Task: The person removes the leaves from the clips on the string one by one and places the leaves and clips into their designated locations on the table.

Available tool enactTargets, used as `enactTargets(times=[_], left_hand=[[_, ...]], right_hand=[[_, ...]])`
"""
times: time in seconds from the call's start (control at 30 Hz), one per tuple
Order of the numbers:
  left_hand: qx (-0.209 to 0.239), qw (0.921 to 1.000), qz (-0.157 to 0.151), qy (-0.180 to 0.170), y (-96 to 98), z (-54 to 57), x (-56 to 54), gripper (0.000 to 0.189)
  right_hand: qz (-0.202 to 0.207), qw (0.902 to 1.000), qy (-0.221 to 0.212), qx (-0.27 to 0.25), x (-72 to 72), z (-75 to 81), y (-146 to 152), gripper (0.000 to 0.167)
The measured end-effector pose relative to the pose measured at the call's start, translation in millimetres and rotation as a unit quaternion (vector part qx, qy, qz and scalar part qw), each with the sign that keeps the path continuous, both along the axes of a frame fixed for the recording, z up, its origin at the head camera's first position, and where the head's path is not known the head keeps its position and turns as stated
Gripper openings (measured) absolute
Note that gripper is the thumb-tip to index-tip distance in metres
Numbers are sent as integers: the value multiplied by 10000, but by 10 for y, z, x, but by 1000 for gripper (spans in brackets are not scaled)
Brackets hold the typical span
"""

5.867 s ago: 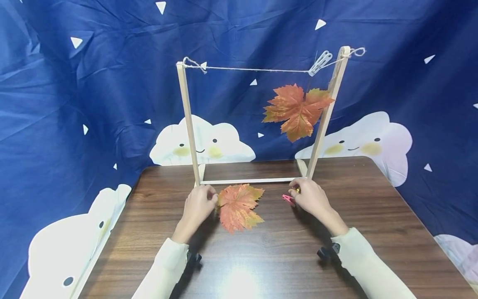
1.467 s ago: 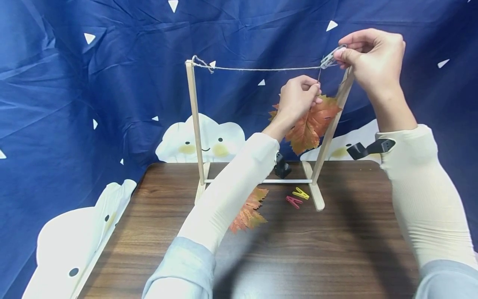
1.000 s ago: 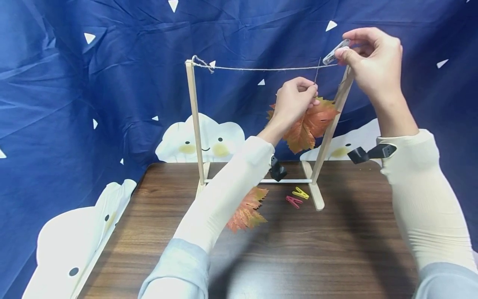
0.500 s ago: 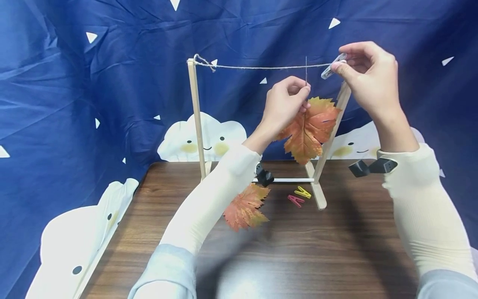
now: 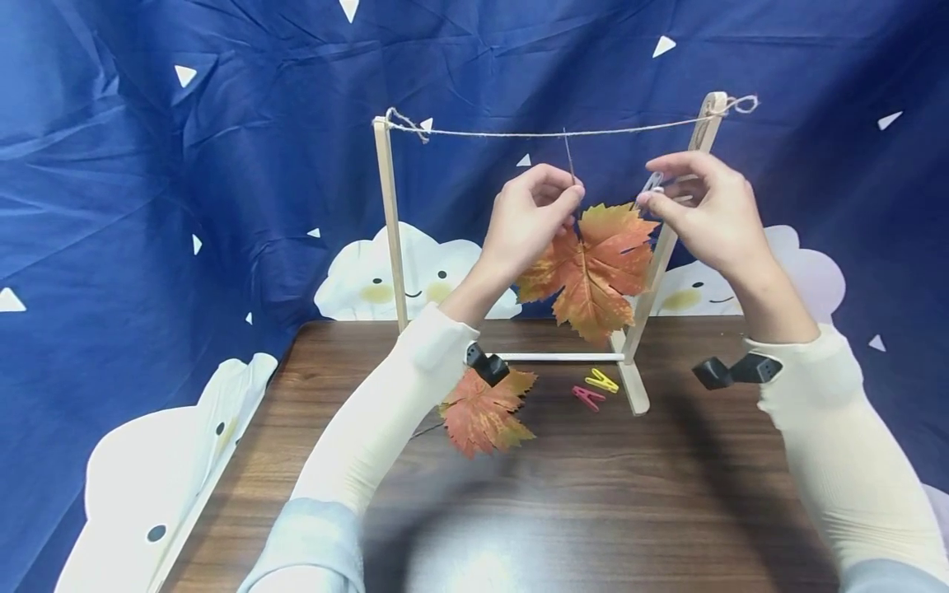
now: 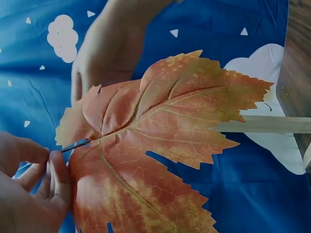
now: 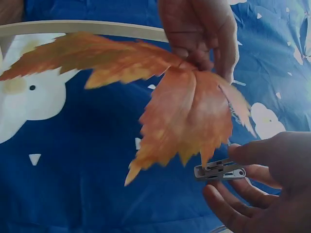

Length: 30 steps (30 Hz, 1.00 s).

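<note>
My left hand [image 5: 528, 216] pinches the thin stem of an orange maple-like leaf [image 5: 596, 272], which hangs below the fingers in front of the right post. The stem's tip reaches up to the string [image 5: 482, 134]. In the left wrist view, thumb and fingers hold the stem [image 6: 75, 146] close to the leaf's base. To the right, my right hand [image 5: 708, 210] holds a pale grey clothespin [image 7: 221, 171] between thumb and fingers, below the string and near the leaf's edge. Whether the clothespin touches the leaf I cannot tell.
A wooden frame [image 5: 390, 206] with the string tied between its posts stands on the brown table [image 5: 630, 494]. A second leaf [image 5: 485, 416] lies on the table, partly under my left arm. Pink [image 5: 589, 398] and yellow [image 5: 601, 380] clothespins lie near the frame's right foot.
The grey clothespin, earlier on the string, is now off it in my right hand, which has come down. My left hand has taken the leaf's stem and moved left with it.
</note>
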<state>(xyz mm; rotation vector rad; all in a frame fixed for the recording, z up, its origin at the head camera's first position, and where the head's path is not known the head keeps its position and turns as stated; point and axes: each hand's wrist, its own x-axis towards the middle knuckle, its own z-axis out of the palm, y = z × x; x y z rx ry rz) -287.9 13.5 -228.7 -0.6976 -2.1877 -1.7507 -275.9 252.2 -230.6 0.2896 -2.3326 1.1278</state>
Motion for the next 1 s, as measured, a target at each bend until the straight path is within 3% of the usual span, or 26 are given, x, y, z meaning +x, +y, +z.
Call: enactTargets(times=[0.23, 0.5, 1.0], left_hand=[[518, 9986, -147, 2, -194, -102, -2, 11], [884, 9959, -39, -199, -456, -208, -1, 11], [1364, 9877, 284, -712, -865, -647, -7, 11]], right_hand=[[198, 9997, -103, 137, 5, -212, -21, 45], [289, 9986, -145, 417, 57, -423, -72, 41], [711, 9940, -346, 752, 145, -843, -175, 37]])
